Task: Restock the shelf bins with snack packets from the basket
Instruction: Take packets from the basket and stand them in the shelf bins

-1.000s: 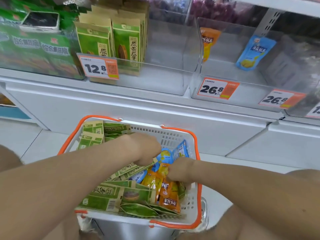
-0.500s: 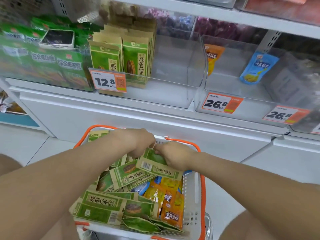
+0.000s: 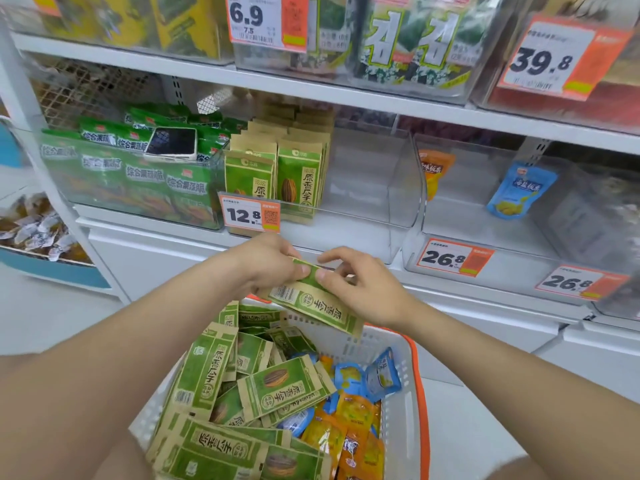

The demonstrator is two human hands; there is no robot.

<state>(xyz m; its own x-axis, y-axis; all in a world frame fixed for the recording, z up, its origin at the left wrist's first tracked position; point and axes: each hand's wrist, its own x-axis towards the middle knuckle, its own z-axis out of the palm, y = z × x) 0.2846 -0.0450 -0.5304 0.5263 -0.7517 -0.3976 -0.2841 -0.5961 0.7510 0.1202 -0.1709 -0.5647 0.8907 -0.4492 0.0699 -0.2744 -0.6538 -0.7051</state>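
My left hand (image 3: pixel 268 265) and my right hand (image 3: pixel 360 289) both pinch one green and tan seed packet (image 3: pixel 311 306), held flat above the far rim of the white basket (image 3: pixel 398 410). The basket has an orange rim and holds several more green seed packets (image 3: pixel 277 386), plus orange packets (image 3: pixel 349 434) and blue packets (image 3: pixel 377 375) on its right side. Just beyond my hands is the clear shelf bin (image 3: pixel 363 188) with upright green seed packets (image 3: pixel 298 181) at its left and bare room at its right.
A 12.8 price tag (image 3: pixel 249 214) hangs on that bin. The right bin (image 3: pixel 485 220) holds one orange packet (image 3: pixel 434 171) and one blue packet (image 3: pixel 521 188). A phone (image 3: pixel 173 143) lies on green bags (image 3: pixel 138 174) in the left bin. Upper shelf bins hold seaweed packs (image 3: pixel 408 46).
Both hands rose out of the basket with a green seed packet and now hold it up in front of the shelf bin. The view tilted upward.
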